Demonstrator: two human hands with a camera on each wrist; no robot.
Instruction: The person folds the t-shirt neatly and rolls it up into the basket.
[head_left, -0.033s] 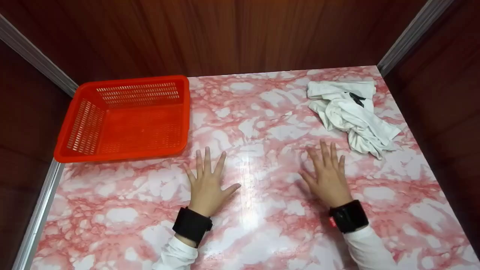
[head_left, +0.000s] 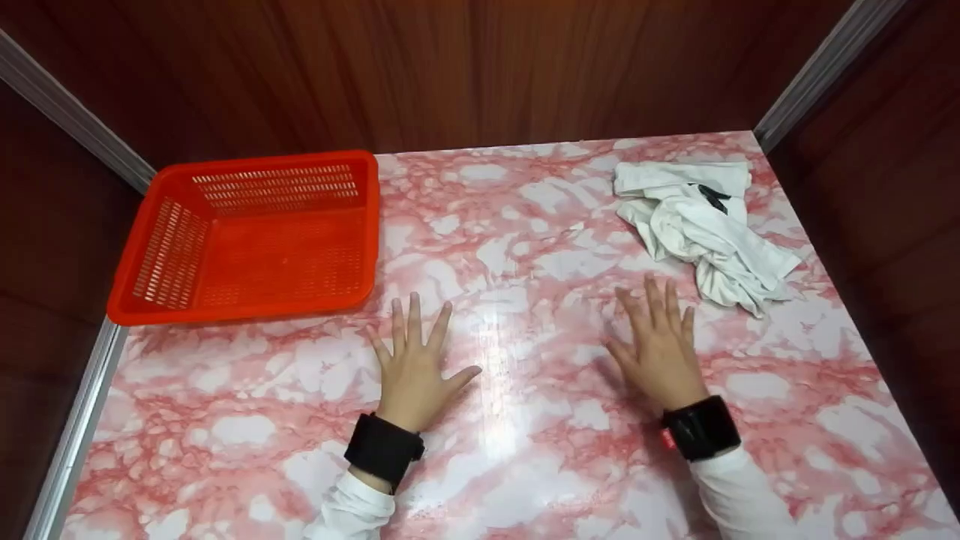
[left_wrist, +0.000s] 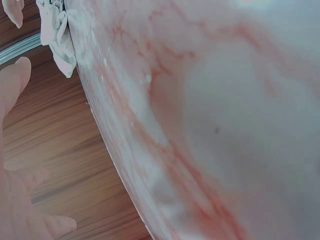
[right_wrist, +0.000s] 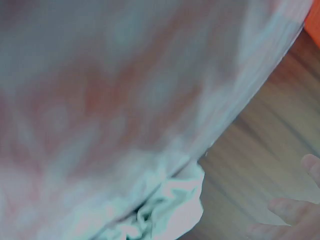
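My left hand (head_left: pixel 412 375), fingers spread, is over the marbled table just below the red plastic basket (head_left: pixel 247 311). Nothing is in it. On the right, my right hand (head_left: pixel 664 356) also has its fingers spread and holds nothing. Beyond its fingertips lies a crumpled white cloth (head_left: pixel 697 225) with a black patch, near the table's right edge. The left wrist view catches part of the left hand (left_wrist: pixel 17 200) at its left border. In the right wrist view, fingers (right_wrist: pixel 292 210) show at the lower right and the cloth (right_wrist: pixel 180 205) at the bottom.
The pink-and-white marbled table (head_left: pixel 510 225) meets a dark wood panel (head_left: pixel 480 75) at the back. More dark panels with metal trim (head_left: pixel 825 67) stand to either side. The basket sits at the back left with its perforated walls and bare floor showing.
My right hand has shifted slightly forward and to the right, towards the cloth. The left hand, basket and cloth have stayed in place.
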